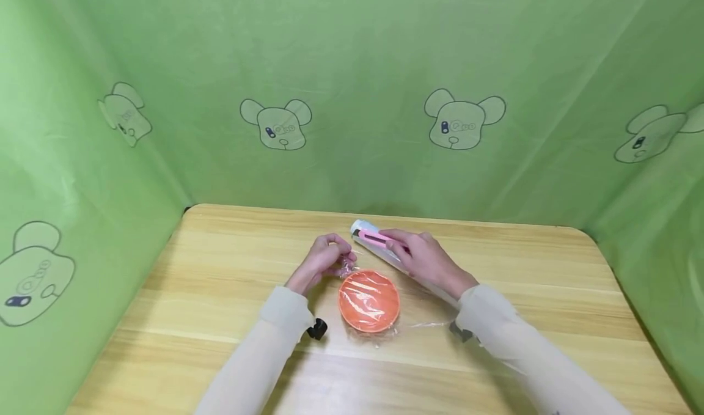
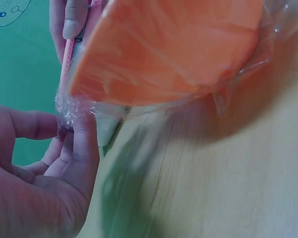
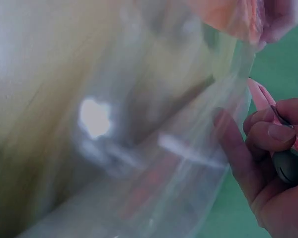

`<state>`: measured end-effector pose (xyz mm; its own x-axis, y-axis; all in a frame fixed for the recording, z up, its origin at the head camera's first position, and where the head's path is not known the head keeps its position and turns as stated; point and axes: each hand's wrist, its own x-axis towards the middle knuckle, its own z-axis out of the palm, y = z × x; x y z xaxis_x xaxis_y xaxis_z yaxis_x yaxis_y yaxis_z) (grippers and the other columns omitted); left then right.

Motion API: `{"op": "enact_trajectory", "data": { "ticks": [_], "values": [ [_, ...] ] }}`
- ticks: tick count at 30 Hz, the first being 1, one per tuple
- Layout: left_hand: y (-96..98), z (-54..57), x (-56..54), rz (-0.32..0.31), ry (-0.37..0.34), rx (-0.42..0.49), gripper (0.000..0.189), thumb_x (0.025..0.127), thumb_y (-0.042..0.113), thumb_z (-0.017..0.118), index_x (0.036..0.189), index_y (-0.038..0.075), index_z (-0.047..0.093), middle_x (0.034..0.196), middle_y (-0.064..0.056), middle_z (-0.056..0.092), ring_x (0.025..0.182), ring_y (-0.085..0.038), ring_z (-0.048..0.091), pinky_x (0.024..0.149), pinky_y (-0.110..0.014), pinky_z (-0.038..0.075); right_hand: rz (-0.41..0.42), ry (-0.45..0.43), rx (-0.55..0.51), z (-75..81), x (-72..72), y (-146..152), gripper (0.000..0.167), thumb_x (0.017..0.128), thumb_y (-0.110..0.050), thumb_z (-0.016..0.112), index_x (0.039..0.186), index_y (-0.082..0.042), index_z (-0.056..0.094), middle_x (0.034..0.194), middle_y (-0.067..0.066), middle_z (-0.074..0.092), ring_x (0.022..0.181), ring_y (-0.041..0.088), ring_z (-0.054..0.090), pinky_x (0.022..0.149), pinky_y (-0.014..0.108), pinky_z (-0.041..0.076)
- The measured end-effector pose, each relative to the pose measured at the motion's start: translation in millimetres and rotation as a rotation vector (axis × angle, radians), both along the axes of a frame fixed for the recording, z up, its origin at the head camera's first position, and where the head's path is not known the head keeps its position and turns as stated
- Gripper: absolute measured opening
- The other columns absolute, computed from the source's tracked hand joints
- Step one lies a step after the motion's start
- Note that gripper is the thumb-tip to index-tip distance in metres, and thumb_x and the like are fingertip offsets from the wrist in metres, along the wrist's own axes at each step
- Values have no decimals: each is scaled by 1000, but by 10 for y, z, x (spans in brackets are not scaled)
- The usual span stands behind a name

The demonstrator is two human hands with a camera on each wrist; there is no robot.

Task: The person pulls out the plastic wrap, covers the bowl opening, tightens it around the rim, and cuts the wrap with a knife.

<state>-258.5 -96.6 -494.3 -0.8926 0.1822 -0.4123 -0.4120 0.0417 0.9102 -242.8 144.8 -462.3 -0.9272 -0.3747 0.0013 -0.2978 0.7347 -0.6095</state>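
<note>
An orange bowl (image 1: 368, 302) sits on the table with clear plastic wrap stretched across its top. At its far left edge my left hand (image 1: 324, 259) pinches a bunched bit of the plastic wrap (image 2: 67, 106) between thumb and fingers. My right hand (image 1: 431, 259) grips a pink utility knife (image 1: 374, 238), held over the roll of plastic wrap (image 1: 360, 225) that lies slanting behind and right of the bowl. A sheet of film hangs between roll and bowl, filling much of the right wrist view. Whether the blade is out cannot be made out.
The wooden table (image 1: 220, 280) has rounded far corners. Close behind and at both sides stand green curtains (image 1: 352, 176) with bear-head prints. Loose film edges stick out around the bowl's near side.
</note>
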Motion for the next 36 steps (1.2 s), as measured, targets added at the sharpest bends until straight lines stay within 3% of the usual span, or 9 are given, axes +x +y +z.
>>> {"op": "enact_trajectory", "data": {
  "ticks": [1,3,6,13,16,24,30,36],
  "values": [
    [4,-4,2,1,4,-2,7,101,4,58,106,0,60,87,-11,72,68,-14,67,50,-21,55,-1,10,17,3,4,-6,41,108,-33,53,147,-22,58,102,10,72,44,11,44,47,31,47],
    [9,-3,7,1,8,-4,6,101,4,58,104,1,61,88,-11,73,68,-14,67,49,-20,54,1,15,31,17,10,-10,40,108,-32,54,146,-20,59,118,11,70,45,11,43,49,32,48],
    [4,-1,12,-6,9,-2,6,100,5,59,104,1,61,90,-11,73,69,-14,67,51,-21,54,-4,1,46,42,12,-6,40,107,-30,54,146,-19,59,124,10,69,46,12,44,50,32,48],
    [-38,-9,-37,-87,-76,86,30,102,16,58,121,-7,61,86,-7,69,72,-16,66,61,-26,59,7,-30,45,77,0,-8,41,107,-31,54,146,-19,59,115,10,70,45,11,43,43,29,46],
    [-30,-7,-73,-113,-88,79,37,104,22,57,123,-9,63,83,-5,69,68,-14,65,59,-25,58,15,-21,59,92,-14,-20,40,107,-31,54,146,-19,59,107,9,70,45,10,43,41,28,44],
    [18,42,-71,32,13,-32,16,101,7,61,100,-6,70,74,-6,68,57,-12,61,47,-20,52,126,85,140,218,-117,-64,35,105,-21,58,137,-9,66,104,9,70,49,10,43,50,30,44],
    [18,36,-54,30,26,-50,17,101,8,61,101,-7,70,74,-7,68,58,-11,61,48,-20,52,184,90,170,309,-149,-70,32,101,-17,61,130,-6,70,97,6,71,48,9,43,52,30,44],
    [5,-7,-27,21,31,-80,16,101,9,63,97,-4,70,75,-6,69,58,-10,61,47,-19,51,179,66,170,297,-133,-25,34,99,-17,63,130,-4,70,110,10,73,52,11,46,55,30,46]
  ]
}}
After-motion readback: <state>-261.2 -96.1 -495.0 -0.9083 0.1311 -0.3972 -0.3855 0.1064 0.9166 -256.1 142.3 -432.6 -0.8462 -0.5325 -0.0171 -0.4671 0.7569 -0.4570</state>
